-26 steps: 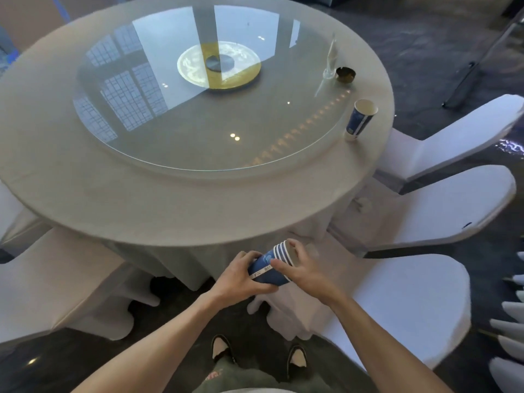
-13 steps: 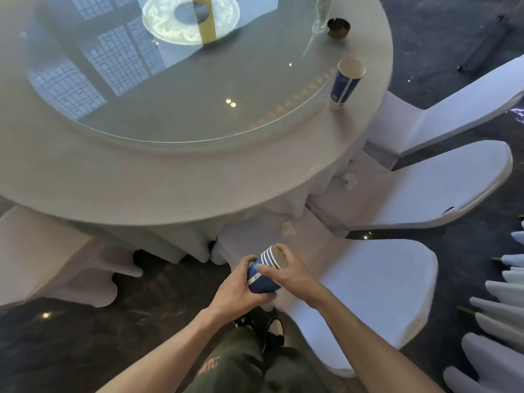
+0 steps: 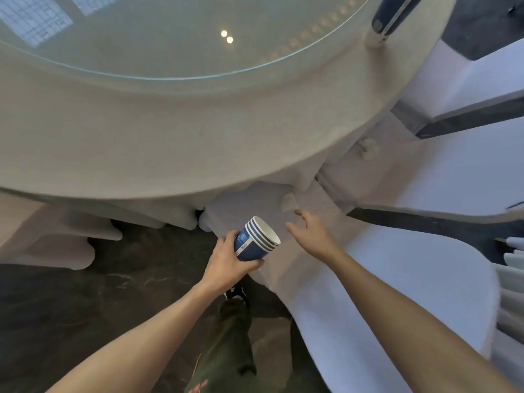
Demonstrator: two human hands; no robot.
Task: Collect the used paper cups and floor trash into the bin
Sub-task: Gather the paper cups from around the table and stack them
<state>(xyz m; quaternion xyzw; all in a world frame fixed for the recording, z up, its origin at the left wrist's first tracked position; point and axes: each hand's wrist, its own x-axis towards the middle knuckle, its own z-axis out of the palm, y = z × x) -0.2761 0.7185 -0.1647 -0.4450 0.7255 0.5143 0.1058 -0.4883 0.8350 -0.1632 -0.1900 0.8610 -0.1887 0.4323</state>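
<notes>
My left hand [image 3: 226,262] grips a stack of several nested blue paper cups [image 3: 255,239], tilted with their white rims pointing up and right. My right hand [image 3: 309,231] is off the stack, fingers spread, just short of a crumpled white scrap [image 3: 289,202] lying on a white chair seat below the table edge. A second crumpled scrap [image 3: 368,148] lies further right by the tablecloth. One more blue paper cup [image 3: 392,15] stands on the table at the top right, partly cut off by the frame.
The round table with a beige cloth [image 3: 170,143] and glass turntable [image 3: 175,38] fills the top. White-covered chairs [image 3: 411,279] crowd the right side, another [image 3: 51,239] is at the left. Dark floor [image 3: 85,293] lies under my legs.
My right hand let go of the cup stack and moved right and forward toward the scrap on the chair. My head has moved closer to the table edge and looks lower.
</notes>
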